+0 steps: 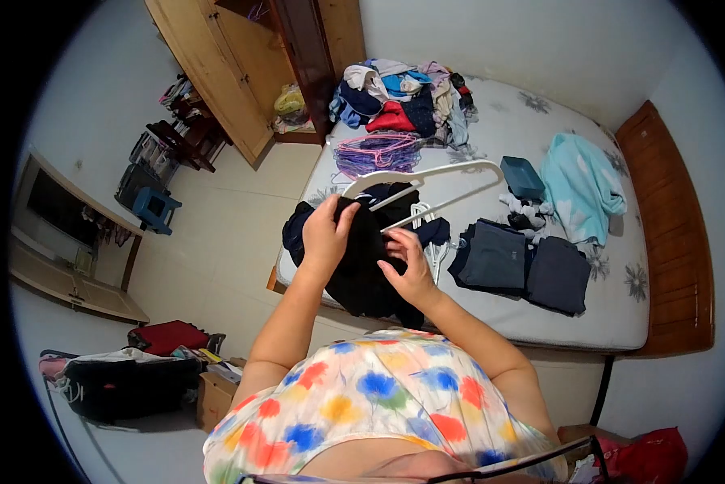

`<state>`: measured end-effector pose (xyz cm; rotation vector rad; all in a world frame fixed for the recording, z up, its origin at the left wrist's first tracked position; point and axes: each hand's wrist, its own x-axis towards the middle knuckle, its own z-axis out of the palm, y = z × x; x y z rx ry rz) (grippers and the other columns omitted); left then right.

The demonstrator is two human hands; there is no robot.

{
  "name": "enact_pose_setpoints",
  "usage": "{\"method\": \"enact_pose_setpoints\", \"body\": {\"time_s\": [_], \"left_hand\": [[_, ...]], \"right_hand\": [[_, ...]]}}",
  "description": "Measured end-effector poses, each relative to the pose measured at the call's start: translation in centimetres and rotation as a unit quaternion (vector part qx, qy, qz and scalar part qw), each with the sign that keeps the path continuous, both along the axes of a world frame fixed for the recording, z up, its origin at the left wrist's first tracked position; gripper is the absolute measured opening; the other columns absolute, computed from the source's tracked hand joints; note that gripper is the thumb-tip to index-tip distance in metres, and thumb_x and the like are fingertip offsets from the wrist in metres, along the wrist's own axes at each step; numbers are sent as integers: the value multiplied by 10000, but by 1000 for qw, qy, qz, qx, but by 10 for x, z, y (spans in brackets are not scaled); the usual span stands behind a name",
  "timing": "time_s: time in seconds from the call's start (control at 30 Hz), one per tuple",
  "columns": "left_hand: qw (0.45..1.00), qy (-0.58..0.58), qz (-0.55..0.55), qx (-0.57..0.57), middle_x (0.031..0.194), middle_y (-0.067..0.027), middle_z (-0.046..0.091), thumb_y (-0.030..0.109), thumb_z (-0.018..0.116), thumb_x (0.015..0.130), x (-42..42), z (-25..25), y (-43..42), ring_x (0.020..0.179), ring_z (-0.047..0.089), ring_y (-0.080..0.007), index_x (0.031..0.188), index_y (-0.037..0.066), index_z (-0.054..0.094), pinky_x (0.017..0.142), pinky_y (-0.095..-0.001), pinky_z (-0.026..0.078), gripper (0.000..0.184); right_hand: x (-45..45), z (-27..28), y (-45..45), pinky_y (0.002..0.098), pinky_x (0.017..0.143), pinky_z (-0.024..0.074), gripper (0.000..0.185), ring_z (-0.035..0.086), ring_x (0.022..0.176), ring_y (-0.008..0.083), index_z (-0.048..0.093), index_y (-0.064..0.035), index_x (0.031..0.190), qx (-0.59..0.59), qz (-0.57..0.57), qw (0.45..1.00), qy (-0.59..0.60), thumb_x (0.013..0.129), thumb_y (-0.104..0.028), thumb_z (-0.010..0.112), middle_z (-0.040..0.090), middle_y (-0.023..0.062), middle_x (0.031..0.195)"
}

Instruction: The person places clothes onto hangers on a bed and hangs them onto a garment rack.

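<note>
A black garment (362, 270) hangs from my hands in front of the bed's near edge. A white hanger (451, 171) sticks out of its top, tilted up to the right. My left hand (330, 230) is closed on the garment's upper left edge, near the hanger's left end. At the garment's right edge, just under the hanger's lower bar, my right hand (407, 262) has its fingers curled with thumb and fingertips apart; whether it grips the cloth is hard to tell. White hangers (437, 258) lie on the bed behind my right hand.
On the bed (612, 323) are a clothes heap (403, 97), pink and purple hangers (376, 153), folded dark clothes (495, 254), a teal box (522, 177) and a light blue blanket (580, 189). An open wardrobe (233, 64) and blue stool (156, 211) stand left.
</note>
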<state>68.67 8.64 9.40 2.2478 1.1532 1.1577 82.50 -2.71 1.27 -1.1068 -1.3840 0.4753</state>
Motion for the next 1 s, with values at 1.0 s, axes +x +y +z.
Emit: {"method": "enact_pose_setpoints", "body": {"time_s": [1.0], "left_hand": [[991, -123, -33, -49, 684, -46, 459, 129, 639, 868, -69, 11, 14, 649, 397, -124, 822, -22, 514, 587, -270, 359, 202]], "right_hand": [[76, -51, 18, 441, 771, 496, 175, 632, 864, 348, 671, -71, 880, -430, -51, 838, -331, 813, -230, 641, 662, 171, 893]]}}
